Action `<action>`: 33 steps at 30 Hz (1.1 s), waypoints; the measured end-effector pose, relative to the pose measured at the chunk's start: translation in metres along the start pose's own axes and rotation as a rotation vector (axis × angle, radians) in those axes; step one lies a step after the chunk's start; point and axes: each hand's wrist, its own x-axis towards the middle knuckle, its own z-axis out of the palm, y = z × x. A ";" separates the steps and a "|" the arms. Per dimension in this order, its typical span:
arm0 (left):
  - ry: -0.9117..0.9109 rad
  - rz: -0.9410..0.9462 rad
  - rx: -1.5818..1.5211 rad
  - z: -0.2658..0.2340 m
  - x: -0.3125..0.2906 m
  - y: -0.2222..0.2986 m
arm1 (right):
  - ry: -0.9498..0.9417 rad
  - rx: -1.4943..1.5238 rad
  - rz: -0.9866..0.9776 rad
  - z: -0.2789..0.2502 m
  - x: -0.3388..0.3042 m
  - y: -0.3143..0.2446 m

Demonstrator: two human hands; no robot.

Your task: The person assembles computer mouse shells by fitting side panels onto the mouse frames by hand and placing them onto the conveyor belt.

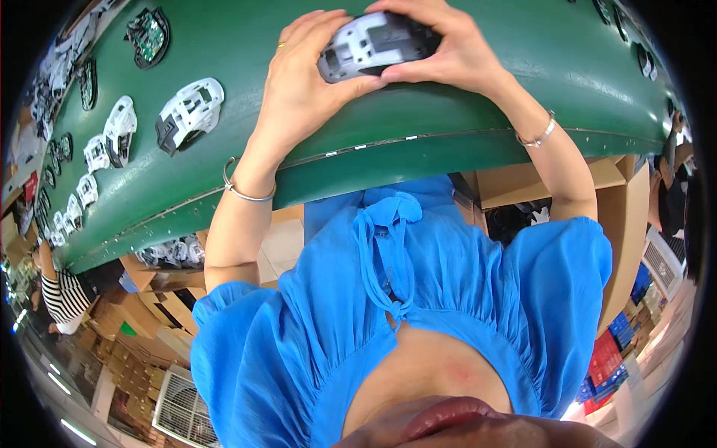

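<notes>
Over the green work surface, my left hand (302, 84) and my right hand (457, 54) grip a computer mouse shell (366, 46) from its two ends. Its near half is pale grey-white with cut-outs, the other part is black, and it is slightly blurred. Both thumbs press along its near edge, and the fingers curl round its far side. To the left of my left hand lies another white-and-black mouse shell (196, 106) on the surface. A green circuit board in a black base (149, 37) sits farther back.
More white mouse shells (120, 128) and dark bases (87, 84) line the green belt-like surface (246, 45) at the left. Cardboard boxes (553, 183) stand below its near edge. A person in a striped sleeve (66, 297) is at the far left; another person (670, 187) is at the right edge.
</notes>
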 end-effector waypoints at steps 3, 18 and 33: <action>0.020 -0.047 0.013 0.006 -0.002 0.000 | 0.051 -0.113 -0.178 0.005 -0.008 0.019; -0.113 0.017 -0.004 -0.018 -0.001 -0.018 | 0.066 -0.274 -0.182 0.008 -0.007 0.012; -0.090 0.363 -0.135 -0.003 0.031 -0.028 | 0.094 -0.419 -0.127 0.005 -0.011 0.003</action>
